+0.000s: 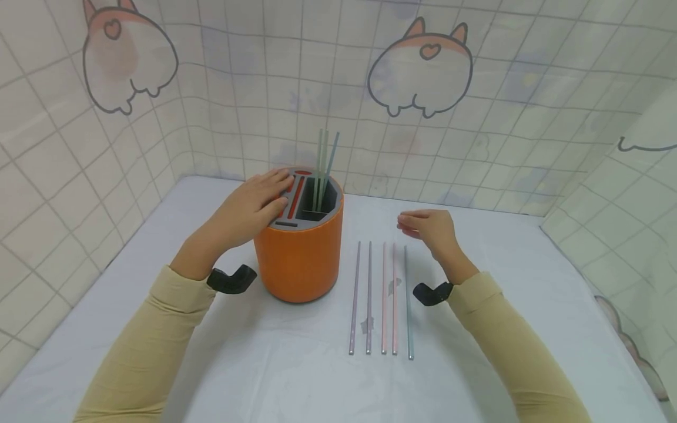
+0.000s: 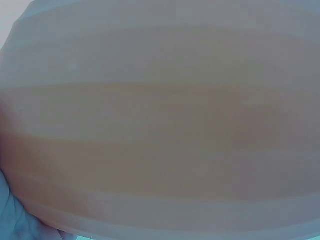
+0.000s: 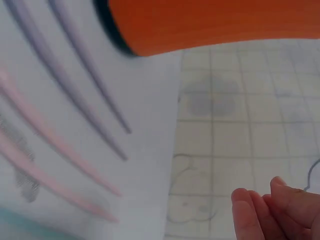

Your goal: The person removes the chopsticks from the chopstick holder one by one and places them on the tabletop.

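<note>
An orange round utensil holder (image 1: 298,264) with a grey slotted top stands on the table. My left hand (image 1: 254,202) rests on its top left side, fingers laid over the top. The holder's wall (image 2: 165,115) fills the left wrist view, blurred. Two green chopsticks (image 1: 319,158) and a blue one (image 1: 332,154) stand in the open compartment. To the holder's right lie two purple chopsticks (image 1: 369,294), two pink ones (image 1: 384,294) and a blue-green one (image 1: 409,305), side by side. Above their far ends my right hand (image 1: 431,229) holds nothing, fingers loosely bent, thumb apart from the fingertips (image 3: 240,195).
A white cloth covers the table (image 1: 285,364), with small grey patches beneath the chopsticks. Behind and at both sides hangs a checked curtain (image 1: 328,76) with cartoon animal drawings. Black wrist mounts (image 1: 233,280) are strapped at both cuffs.
</note>
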{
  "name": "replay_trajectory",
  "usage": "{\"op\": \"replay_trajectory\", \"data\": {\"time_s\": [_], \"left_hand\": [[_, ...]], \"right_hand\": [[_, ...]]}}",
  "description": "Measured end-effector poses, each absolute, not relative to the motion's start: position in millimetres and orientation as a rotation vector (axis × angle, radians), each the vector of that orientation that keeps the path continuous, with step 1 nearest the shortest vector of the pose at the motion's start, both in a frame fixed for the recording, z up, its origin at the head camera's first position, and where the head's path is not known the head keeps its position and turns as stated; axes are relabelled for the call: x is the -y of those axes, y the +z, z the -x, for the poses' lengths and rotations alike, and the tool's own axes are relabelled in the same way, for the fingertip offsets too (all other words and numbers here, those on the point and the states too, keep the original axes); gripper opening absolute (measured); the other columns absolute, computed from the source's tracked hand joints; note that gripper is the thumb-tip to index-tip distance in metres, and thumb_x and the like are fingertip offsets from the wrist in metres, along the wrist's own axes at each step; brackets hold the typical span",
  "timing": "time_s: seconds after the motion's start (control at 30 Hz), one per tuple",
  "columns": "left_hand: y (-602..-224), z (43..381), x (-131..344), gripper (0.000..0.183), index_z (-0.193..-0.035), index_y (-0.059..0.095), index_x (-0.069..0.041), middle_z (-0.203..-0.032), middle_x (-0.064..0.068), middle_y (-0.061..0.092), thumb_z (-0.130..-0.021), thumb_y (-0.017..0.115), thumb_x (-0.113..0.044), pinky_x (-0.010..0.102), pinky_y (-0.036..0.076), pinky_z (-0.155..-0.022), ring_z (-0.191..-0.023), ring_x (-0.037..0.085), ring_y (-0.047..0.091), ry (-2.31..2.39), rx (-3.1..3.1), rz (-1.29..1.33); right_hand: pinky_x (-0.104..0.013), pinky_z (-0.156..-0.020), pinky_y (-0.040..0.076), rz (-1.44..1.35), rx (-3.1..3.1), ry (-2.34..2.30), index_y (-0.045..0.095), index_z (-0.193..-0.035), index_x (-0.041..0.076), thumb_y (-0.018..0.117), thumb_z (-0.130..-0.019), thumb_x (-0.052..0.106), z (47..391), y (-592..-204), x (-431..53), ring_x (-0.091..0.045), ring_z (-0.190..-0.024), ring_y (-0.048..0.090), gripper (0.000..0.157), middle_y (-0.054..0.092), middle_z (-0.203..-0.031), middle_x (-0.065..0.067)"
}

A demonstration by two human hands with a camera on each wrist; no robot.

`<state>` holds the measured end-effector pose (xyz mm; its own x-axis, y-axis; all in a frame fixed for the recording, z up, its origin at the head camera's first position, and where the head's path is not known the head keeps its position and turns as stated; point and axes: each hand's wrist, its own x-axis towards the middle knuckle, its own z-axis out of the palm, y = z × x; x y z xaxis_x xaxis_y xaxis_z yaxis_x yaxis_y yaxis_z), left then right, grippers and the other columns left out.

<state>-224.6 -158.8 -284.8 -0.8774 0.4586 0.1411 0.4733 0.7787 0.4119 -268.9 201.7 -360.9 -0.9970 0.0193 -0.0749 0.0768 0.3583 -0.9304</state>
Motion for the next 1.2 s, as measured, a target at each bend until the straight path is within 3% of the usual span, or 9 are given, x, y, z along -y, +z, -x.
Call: {"op": "replay_trajectory", "data": {"time_s": [0.17,0.53,0.9,1.2], "left_hand": [[-284.9,224.9,159.8,0.055,-0.157,0.029,-0.007,-0.166,0.01,0.021,-0.107,0.036,-0.031,0.051,0.008,-0.128,-0.156,0.03,0.013,-0.695,2.926,0.774],[-285.6,224.8,159.7,0.055,-0.156,0.029,-0.006,-0.166,0.01,0.021,-0.107,0.036,-0.03,0.052,0.009,-0.128,-0.156,0.031,0.014,-0.695,2.919,0.777],[-288.2,225.4,161.0,0.055,-0.156,0.03,-0.006,-0.166,0.011,0.023,-0.107,0.038,-0.029,0.051,0.01,-0.128,-0.156,0.03,0.015,-0.682,2.906,0.776],[-286.2,225.1,159.7,0.055,-0.155,0.031,-0.005,-0.165,0.012,0.023,-0.107,0.038,-0.029,0.051,0.01,-0.128,-0.155,0.031,0.016,-0.678,2.897,0.789]], "right_hand": [[-0.021,-0.087,0.058,0.006,-2.464,-1.884,0.067,-0.125,-0.002,0.071,-0.093,0.022,275.8,-330.3,-172.1,-0.008,-0.093,0.074,0.041,0.072,-0.119,-0.016],[-0.029,-0.098,0.055,0.222,-2.389,-1.964,0.07,-0.124,0.005,0.074,-0.091,0.024,280.3,-282.7,-115.7,-0.022,-0.113,0.07,0.039,0.071,-0.125,-0.011],[-0.028,-0.094,0.057,0.269,-2.297,-2.061,0.072,-0.122,0.005,0.076,-0.089,0.02,283.6,-265.9,-84.6,-0.024,-0.111,0.071,0.037,0.071,-0.124,-0.011],[-0.027,-0.087,0.06,0.28,-2.319,-2.117,0.074,-0.115,0.001,0.076,-0.088,0.014,282.3,-258.1,-77.0,-0.017,-0.097,0.075,0.031,0.075,-0.111,-0.013]]}}
